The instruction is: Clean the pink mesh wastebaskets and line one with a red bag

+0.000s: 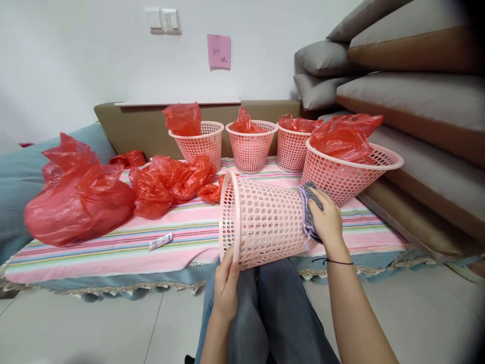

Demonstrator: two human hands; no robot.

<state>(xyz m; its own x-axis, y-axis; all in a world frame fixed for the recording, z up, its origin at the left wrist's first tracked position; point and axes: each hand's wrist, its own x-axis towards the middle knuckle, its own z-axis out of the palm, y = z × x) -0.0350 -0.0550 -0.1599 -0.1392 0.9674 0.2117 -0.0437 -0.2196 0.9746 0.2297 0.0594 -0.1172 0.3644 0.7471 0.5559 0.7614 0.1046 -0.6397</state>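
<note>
A pink perforated plastic basket lies on its side above my knees, its open rim facing left and its base facing right. My left hand is closed on the lower part of the rim, thumb outside. Against the base, my right hand presses a grey cloth with a pale purple edge, fingers wrapped over it. Close behind my right hand stands another pink basket, tilted, with a red plastic bag in it.
Three more pink baskets holding red bags stand along the sofa back. Red plastic bags lie at left, near a small white packet on the striped cloth. Grey-brown cushions are stacked at right.
</note>
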